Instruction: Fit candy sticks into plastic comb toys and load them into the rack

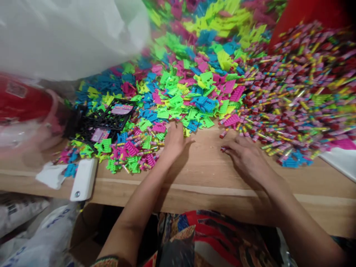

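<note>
My left hand (175, 138) rests at the front edge of a big heap of green, blue, pink and yellow plastic pieces (178, 92). Its fingertips are among the pieces, and what they hold, if anything, is hidden. To the right, my right hand (241, 150) is over the wooden table (205, 163), with a small dark red-ended wrapped stick (223, 149) pinched at its fingertips. Beyond that hand spreads a pile of similar small wrapped sticks (300, 96) in pink, yellow and red.
Black plastic frames (111, 118) with printed cards lie at the left, near a white power bank (84, 180). A red container (25, 100) stands far left, beneath a large white bag (72, 37). Bags (47, 233) sit below the table.
</note>
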Demonstrator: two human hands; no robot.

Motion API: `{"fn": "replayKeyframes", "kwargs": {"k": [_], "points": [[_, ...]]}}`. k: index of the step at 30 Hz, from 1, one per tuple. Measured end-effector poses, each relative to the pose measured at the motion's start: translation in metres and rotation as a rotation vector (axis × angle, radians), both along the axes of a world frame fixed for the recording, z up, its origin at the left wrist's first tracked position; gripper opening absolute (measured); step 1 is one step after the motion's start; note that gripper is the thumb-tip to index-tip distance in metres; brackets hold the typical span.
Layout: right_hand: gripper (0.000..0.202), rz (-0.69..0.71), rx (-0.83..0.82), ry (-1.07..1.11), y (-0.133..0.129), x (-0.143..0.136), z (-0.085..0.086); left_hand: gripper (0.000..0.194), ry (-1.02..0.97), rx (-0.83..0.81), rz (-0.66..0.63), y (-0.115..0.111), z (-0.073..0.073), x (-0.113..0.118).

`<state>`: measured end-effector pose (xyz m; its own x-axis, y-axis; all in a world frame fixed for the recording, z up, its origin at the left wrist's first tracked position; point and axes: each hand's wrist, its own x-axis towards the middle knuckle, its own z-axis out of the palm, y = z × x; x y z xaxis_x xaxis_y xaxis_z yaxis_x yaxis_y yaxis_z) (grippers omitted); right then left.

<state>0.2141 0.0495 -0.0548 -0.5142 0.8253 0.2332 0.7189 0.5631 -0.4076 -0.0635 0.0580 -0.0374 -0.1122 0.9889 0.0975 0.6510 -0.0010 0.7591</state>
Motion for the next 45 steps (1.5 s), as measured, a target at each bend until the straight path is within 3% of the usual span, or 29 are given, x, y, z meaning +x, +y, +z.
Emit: {"fn": "replayKeyframes", "kwargs": {"k": [3,6,9,13,17,21,24,27,29,32,35,39,45], "points": [[0.020,-0.003,-0.047,0.101,-0.005,-0.010,0.010,0.033,0.116,-0.026,-0.075,-0.007,0.001,-0.004],[0.016,0.020,-0.126,0.213,-0.011,-0.024,0.021,0.038,0.194,-0.069,-0.135,-0.022,0.004,-0.009],[0.014,0.009,-0.219,0.338,-0.015,-0.039,0.027,0.045,0.130,-0.065,-0.171,-0.037,0.007,-0.009],[0.014,-0.022,-0.349,0.496,-0.017,-0.052,0.026,0.030,-0.049,-0.099,-0.218,-0.052,0.010,0.001],[0.011,-0.072,-0.419,0.597,-0.018,-0.060,0.019,0.019,-0.381,-0.161,-0.102,-0.056,0.011,0.014],[0.013,-0.118,-0.417,0.654,-0.021,-0.062,0.014,0.020,-0.634,-0.199,-0.077,-0.055,0.006,0.022],[0.012,-0.103,-0.266,0.587,-0.025,-0.062,0.018,0.029,-0.667,-0.201,0.015,-0.055,0.003,0.026],[0.012,0.004,-0.054,0.452,-0.030,-0.064,0.027,0.046,-0.890,-0.292,0.029,-0.058,0.001,0.033],[0.015,0.105,-0.001,0.382,-0.034,-0.066,0.032,0.052,-1.024,-0.341,0.036,-0.059,0.002,0.037],[0.017,0.210,-0.073,0.399,-0.039,-0.069,0.034,0.059,-1.113,-0.329,0.155,-0.058,0.003,0.039],[0.018,0.165,-0.207,0.538,-0.042,-0.068,0.029,0.069,-1.186,-0.299,0.264,-0.055,0.005,0.037],[0.013,-0.025,-0.330,0.630,-0.041,-0.063,0.022,0.055,-1.240,-0.337,0.230,-0.054,0.014,0.036],[0.012,-0.024,-0.425,0.658,-0.039,-0.063,0.021,0.049,-1.266,-0.333,0.188,-0.060,0.024,0.042]]}}
